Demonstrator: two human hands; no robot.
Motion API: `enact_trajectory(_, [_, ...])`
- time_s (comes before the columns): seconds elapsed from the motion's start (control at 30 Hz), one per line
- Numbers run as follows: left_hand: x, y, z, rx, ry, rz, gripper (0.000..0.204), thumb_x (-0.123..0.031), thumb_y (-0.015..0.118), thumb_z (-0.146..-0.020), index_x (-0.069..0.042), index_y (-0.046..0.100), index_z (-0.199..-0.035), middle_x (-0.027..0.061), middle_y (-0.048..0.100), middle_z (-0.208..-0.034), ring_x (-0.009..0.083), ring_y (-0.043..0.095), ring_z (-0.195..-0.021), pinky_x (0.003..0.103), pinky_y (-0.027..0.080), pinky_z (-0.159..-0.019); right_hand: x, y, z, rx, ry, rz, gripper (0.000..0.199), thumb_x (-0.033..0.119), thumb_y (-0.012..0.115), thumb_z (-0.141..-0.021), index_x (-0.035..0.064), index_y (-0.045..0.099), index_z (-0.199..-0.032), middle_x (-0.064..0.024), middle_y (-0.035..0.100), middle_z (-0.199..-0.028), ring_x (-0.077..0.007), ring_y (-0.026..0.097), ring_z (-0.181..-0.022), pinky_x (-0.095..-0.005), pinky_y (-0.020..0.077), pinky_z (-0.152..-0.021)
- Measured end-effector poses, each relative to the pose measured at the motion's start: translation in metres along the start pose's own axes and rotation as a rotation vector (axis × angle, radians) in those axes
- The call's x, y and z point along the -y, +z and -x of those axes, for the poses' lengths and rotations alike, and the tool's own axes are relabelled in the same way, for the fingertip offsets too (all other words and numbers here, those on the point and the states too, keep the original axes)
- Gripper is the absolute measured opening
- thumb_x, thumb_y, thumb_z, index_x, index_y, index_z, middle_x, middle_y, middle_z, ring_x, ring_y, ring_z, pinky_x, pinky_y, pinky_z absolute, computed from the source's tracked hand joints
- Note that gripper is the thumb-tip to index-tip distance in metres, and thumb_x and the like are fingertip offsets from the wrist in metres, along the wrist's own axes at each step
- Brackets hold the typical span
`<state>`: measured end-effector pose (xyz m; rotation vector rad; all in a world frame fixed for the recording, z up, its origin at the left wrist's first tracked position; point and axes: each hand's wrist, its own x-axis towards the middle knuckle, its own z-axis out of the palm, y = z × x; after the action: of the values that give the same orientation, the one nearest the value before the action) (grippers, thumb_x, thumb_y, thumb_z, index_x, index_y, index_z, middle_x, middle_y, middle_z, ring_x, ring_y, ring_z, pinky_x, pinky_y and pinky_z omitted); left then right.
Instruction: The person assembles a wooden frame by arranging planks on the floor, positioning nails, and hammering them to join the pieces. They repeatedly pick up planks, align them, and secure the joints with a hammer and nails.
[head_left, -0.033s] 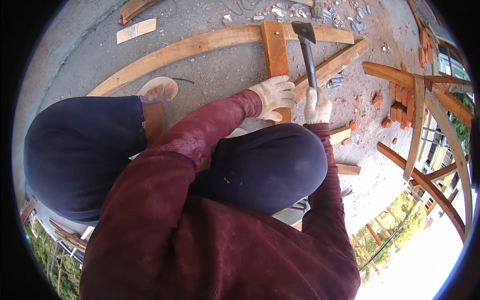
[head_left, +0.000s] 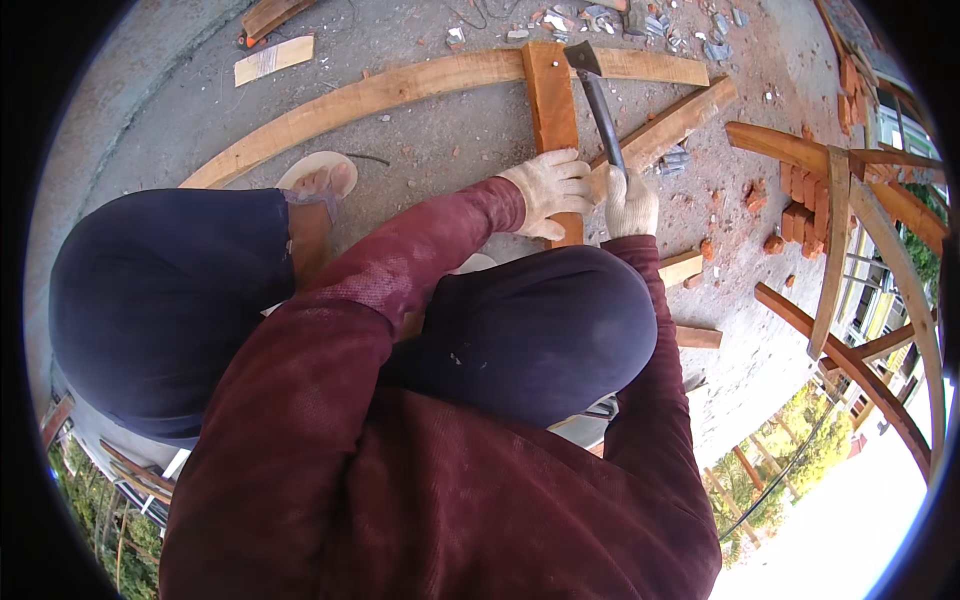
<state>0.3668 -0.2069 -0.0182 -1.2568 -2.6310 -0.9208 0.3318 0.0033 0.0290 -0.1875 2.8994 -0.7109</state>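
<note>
Hammer [head_left: 598,100] position unchanged from the earlier frame: head resting on the short orange plank [head_left: 553,120], upper centre. Right hand [head_left: 630,200] closed round the handle; left hand [head_left: 550,190] clamps the plank where it crosses the long board [head_left: 400,95]. No strike landed yet, likely.

Concrete floor [head_left: 430,150] under planks [head_left: 400,88], rubble [head_left: 690,35]

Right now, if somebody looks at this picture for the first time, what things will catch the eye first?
First, the two white-gloved hands near the top centre: the right hand grips a dark hammer whose head rests at the top of an upright reddish plank, while the left hand holds that plank lower down. Behind it, a long pale board crosses the concrete floor. Red brick pieces lie to the right.
</note>
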Motion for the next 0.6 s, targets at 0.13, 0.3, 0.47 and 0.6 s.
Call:
enact_trajectory(0.13, [0.008, -0.015, -0.007, 0.129, -0.007, 0.006, 0.058, -0.048, 0.076, -0.079, -0.022, 0.067, -0.131, -0.0005, 0.059, -0.137, 0.0239, 0.041, -0.143, 0.047, 0.019, -0.127, 0.01, -0.003, -0.034, 0.017, 0.015, -0.069, 0.059, 0.055, 0.053, -0.102, -0.0011, 0.073, -0.099, -0.0285, 0.069, -0.081, -0.0456, 0.071, -0.082, -0.0504, 0.0541, -0.073])
enact_trajectory(0.3, [0.004, -0.012, -0.001, 0.1, -0.021, 0.032, 0.057, -0.048, 0.074, -0.083, -0.022, 0.065, -0.133, 0.0004, 0.057, -0.141, 0.024, 0.039, -0.146, 0.048, 0.018, -0.128, 0.163, -0.132, -0.054, -0.294, -0.267, -1.186, 0.047, 0.053, 0.053, -0.104, 0.0127, 0.06, -0.081, 0.004, 0.042, -0.057, -0.0103, 0.036, -0.047, -0.0282, 0.0255, -0.045])
enact_trajectory(0.47, [0.013, -0.001, 0.006, 0.087, -0.018, 0.025, 0.06, -0.048, 0.074, -0.083, -0.021, 0.062, -0.135, 0.0023, 0.056, -0.144, 0.0265, 0.038, -0.147, 0.049, 0.017, -0.128, 0.121, -0.096, -0.049, -0.201, -0.512, -0.997, 0.047, 0.056, 0.056, -0.101, 0.0119, 0.062, -0.085, -0.0053, 0.051, -0.068, -0.0226, 0.051, -0.063, -0.0391, 0.0391, -0.06])
enact_trajectory(0.6, [-0.003, -0.005, 0.003, 0.055, 0.001, 0.035, 0.055, -0.049, 0.073, -0.081, -0.02, 0.066, -0.128, -0.0002, 0.058, -0.138, 0.0241, 0.041, -0.141, 0.048, 0.022, -0.126, -0.01, 0.011, -0.007, 0.164, -0.037, 0.168, 0.052, 0.052, 0.051, -0.103, 0.0045, 0.073, -0.101, -0.026, 0.07, -0.086, -0.0484, 0.069, -0.087, -0.0521, 0.0547, -0.076])
